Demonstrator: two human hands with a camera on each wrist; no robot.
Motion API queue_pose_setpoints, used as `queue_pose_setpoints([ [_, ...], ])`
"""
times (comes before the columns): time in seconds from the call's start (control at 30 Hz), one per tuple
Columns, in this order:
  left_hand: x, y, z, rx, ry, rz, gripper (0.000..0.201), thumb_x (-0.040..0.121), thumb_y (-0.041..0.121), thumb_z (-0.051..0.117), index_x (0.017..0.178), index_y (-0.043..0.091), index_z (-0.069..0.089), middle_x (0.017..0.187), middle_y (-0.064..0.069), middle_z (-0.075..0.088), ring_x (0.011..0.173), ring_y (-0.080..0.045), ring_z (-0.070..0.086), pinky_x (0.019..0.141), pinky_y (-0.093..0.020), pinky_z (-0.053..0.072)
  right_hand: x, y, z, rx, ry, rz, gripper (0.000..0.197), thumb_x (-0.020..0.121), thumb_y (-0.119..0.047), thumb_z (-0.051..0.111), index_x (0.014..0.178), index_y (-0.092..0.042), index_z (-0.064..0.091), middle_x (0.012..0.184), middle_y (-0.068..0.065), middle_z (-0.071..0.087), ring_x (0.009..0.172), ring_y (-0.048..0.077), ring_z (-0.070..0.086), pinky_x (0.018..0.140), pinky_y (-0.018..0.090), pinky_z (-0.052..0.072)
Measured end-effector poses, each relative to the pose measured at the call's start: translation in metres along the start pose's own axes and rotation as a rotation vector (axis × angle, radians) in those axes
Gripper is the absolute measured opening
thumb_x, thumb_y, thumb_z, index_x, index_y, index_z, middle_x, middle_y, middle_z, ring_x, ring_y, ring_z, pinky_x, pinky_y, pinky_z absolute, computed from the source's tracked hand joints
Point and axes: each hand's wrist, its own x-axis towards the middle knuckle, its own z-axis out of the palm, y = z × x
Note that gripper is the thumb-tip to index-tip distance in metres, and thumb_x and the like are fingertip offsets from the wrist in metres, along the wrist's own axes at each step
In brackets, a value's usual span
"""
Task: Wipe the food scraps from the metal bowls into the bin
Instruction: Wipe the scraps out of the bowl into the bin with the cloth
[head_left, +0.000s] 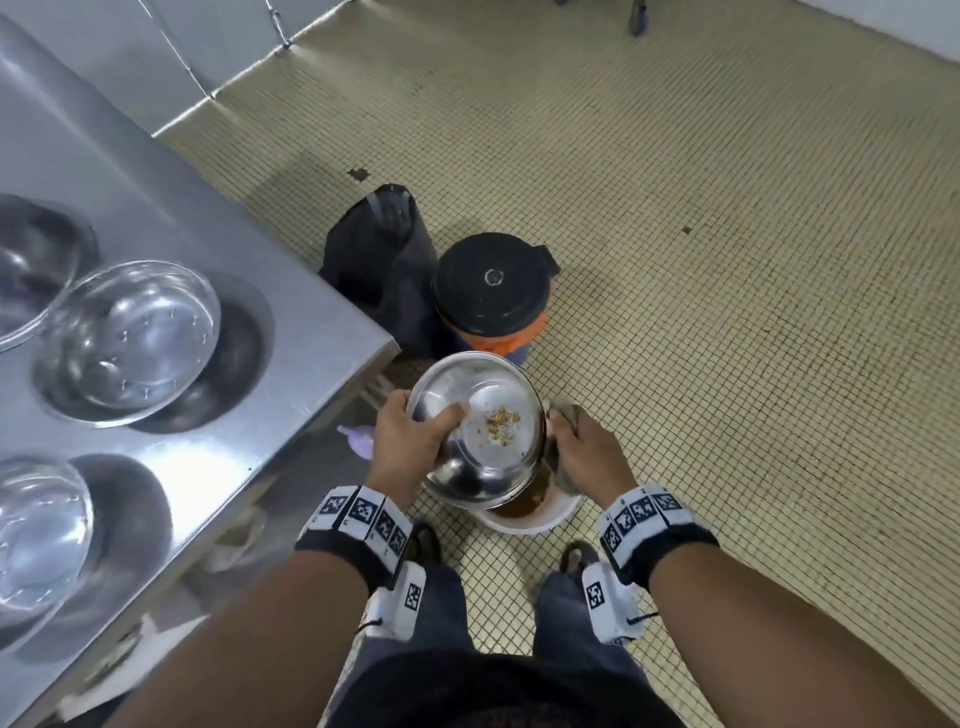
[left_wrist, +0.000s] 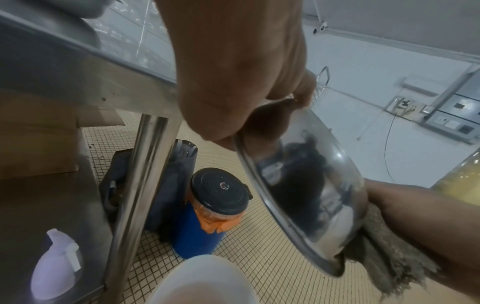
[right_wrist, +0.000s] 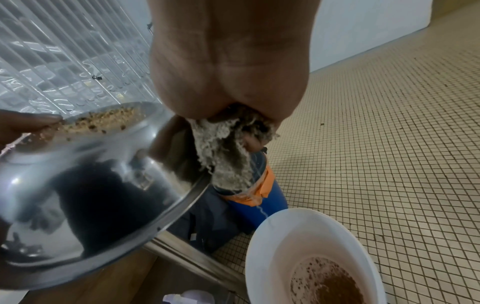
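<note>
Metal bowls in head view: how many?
4. One metal bowl held tilted over the white bin by the left hand; three on the steel table: far, middle, near. More may be nested beneath them.

Even, soft indoor light from overhead, moderately bright in the head view. Steel counter (head_left: 218, 291) carries broad pale glare; bowls on counter (head_left: 135, 338) show white hotspots and cast dark soft shadows to their right. Held metal bowl (head_left: 480, 426) mirrors a dark silhouette. Strong fisheye: floor tile lines (head_left: 727, 260) bow near edges. Slight motion softness overall. Left wrist view is hazy, low contrast; left hand (left_wrist: 233, 67) up close is blurred, white bin rim (left_wrist: 202, 281) out of focus. Right wrist view a bit sharper; right hand (right_wrist: 228, 61) soft, cloth (right_wrist: 228, 152) fibres resolved, corners smeared
</note>
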Motion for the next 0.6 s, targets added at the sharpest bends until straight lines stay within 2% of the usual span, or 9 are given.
queue_pose_setpoints([
  [0.1, 0.000, -0.003, 0.013, 0.053, 0.028, 0.012, 0.046, 0.077, 0.034, 0.090, 0.104, 0.013, 0.059, 0.104, -0.013, 0.069, 0.095, -0.031, 0.072, 0.083, -0.049, 0.064, 0.000, 0.013, -0.011, -0.007, 0.010, 0.028, 0.040, 0.107, -0.056, 0.033, 0.128, -0.031, 0.057, 0.099, -0.008, 0.066, 0.090, 0.018, 0.065, 0.081, 0.035, 0.050],
  [0.17, 0.002, -0.005, 0.019, 0.080, 0.039, 0.009, 0.049, 0.077, 0.035, 0.091, 0.104, 0.012, 0.058, 0.105, -0.015, 0.068, 0.094, -0.032, 0.072, 0.080, -0.049, 0.064, 0.003, 0.022, -0.018, -0.020, 0.024, 0.021, 0.035, 0.107, -0.050, 0.038, 0.129, -0.032, 0.057, 0.095, -0.008, 0.068, 0.081, 0.015, 0.067, 0.073, 0.034, 0.055],
  [0.23, 0.004, -0.008, 0.024, 0.106, 0.045, 0.011, 0.049, 0.075, 0.037, 0.092, 0.101, 0.015, 0.057, 0.102, -0.012, 0.067, 0.092, -0.032, 0.073, 0.080, -0.051, 0.064, 0.009, 0.029, -0.023, -0.021, 0.027, -0.007, 0.031, 0.105, -0.044, 0.041, 0.123, -0.030, 0.061, 0.092, 0.001, 0.068, 0.076, 0.017, 0.069, 0.066, 0.037, 0.060],
  [0.3, 0.005, -0.009, 0.028, 0.142, 0.037, 0.009, 0.050, 0.073, 0.039, 0.093, 0.098, 0.016, 0.055, 0.097, -0.011, 0.067, 0.088, -0.033, 0.074, 0.078, -0.051, 0.064, 0.014, 0.028, -0.029, -0.007, 0.032, -0.014, 0.032, 0.101, -0.050, 0.040, 0.115, -0.031, 0.062, 0.095, 0.006, 0.066, 0.078, 0.021, 0.069, 0.071, 0.045, 0.063],
  [0.37, 0.005, -0.009, 0.030, 0.183, 0.028, 0.011, 0.053, 0.072, 0.042, 0.092, 0.097, 0.016, 0.055, 0.095, -0.012, 0.068, 0.081, -0.031, 0.074, 0.077, -0.052, 0.064, 0.015, 0.017, -0.036, 0.022, 0.065, -0.044, 0.031, 0.103, -0.050, 0.042, 0.115, -0.030, 0.061, 0.094, 0.000, 0.067, 0.080, 0.019, 0.069, 0.075, 0.048, 0.062],
  [0.47, 0.006, -0.008, 0.033, 0.233, 0.023, 0.041, 0.052, 0.071, 0.044, 0.091, 0.093, 0.018, 0.052, 0.087, -0.009, 0.066, 0.084, -0.037, 0.073, 0.079, -0.056, 0.062, 0.015, -0.003, -0.045, 0.071, 0.115, -0.117, 0.025, 0.105, -0.039, 0.051, 0.128, -0.030, 0.050, 0.097, -0.010, 0.066, 0.083, 0.014, 0.069, 0.073, 0.038, 0.060],
  [0.53, 0.008, -0.007, 0.034, 0.268, 0.030, 0.062, 0.050, 0.073, 0.042, 0.091, 0.093, 0.019, 0.052, 0.088, -0.011, 0.066, 0.085, -0.037, 0.072, 0.079, -0.056, 0.062, 0.014, -0.015, -0.046, 0.095, 0.133, -0.148, 0.022, 0.104, -0.035, 0.056, 0.124, -0.030, 0.047, 0.093, -0.008, 0.068, 0.078, 0.013, 0.068, 0.066, 0.033, 0.057],
  [0.6, 0.011, -0.006, 0.035, 0.295, 0.041, 0.078, 0.050, 0.075, 0.042, 0.090, 0.094, 0.018, 0.051, 0.090, -0.015, 0.069, 0.082, -0.036, 0.073, 0.077, -0.054, 0.062, 0.016, -0.023, -0.043, 0.112, 0.147, -0.158, 0.019, 0.103, -0.032, 0.058, 0.119, -0.029, 0.047, 0.088, -0.005, 0.070, 0.073, 0.014, 0.069, 0.062, 0.033, 0.056],
])
